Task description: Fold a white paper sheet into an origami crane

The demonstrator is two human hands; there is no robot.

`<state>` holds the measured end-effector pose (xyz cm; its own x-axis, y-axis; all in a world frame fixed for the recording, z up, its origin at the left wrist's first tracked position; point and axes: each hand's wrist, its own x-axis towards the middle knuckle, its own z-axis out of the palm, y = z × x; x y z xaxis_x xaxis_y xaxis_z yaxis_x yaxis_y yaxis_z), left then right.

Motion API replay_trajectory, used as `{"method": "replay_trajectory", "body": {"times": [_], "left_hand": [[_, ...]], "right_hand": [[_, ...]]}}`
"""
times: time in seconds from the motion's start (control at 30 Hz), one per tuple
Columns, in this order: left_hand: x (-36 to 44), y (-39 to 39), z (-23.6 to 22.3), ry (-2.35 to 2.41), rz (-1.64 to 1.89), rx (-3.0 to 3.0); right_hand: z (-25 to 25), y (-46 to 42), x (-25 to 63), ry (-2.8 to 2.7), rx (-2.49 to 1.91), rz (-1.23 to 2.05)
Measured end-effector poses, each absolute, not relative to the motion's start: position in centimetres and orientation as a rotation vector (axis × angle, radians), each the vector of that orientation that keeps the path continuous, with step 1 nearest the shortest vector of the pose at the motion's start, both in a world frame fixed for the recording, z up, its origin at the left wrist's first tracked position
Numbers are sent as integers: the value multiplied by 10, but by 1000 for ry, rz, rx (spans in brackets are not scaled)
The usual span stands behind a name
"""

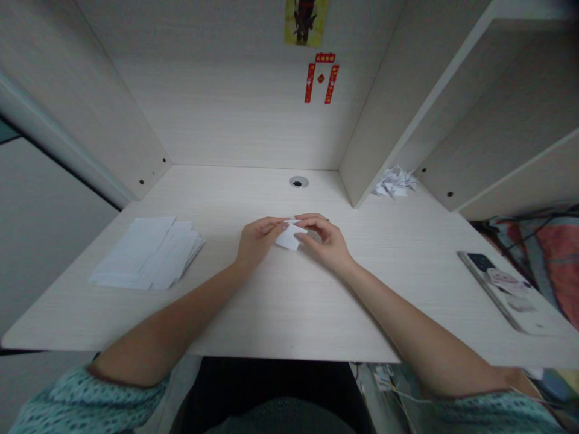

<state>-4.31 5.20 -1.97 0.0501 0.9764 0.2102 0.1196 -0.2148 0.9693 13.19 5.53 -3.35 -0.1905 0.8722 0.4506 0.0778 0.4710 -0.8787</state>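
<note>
Between my two hands, just above the middle of the desk, is a small piece of white paper (287, 239) that looks folded. My left hand (262, 238) pinches its upper left part, with the thumb lying on the face toward me. From the other side my right hand (326, 238) grips the right edge between thumb and fingers. The fingers behind the paper are partly hidden. To the left of my hands lies a loose stack of white paper sheets (149, 253).
A pile of small folded white papers (394, 182) sits in the back right corner behind a divider panel (384, 120). On the right of the desk (289, 319) lies a phone (506, 292). A round cable hole (299, 181) is near the back wall. Red cloth (561, 259) hangs beyond the right edge.
</note>
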Motion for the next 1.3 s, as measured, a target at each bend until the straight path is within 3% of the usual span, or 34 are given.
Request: {"method": "replay_trajectory", "body": {"times": [0.57,0.87,1.1,1.3], "left_hand": [[-43,51,-16,1230,1309,1479],[-40,53,-20,1140,1067,1319],[-38,50,-24,1088,893,1389],[-38,53,-27,1127,965,1331]], "right_hand": [[-39,53,127,-1590,-901,1223],[-40,61,133,-1258,-933,1143],[-38,56,131,-1434,-985,987],[-34,54,128,-1311,-983,1143]]}}
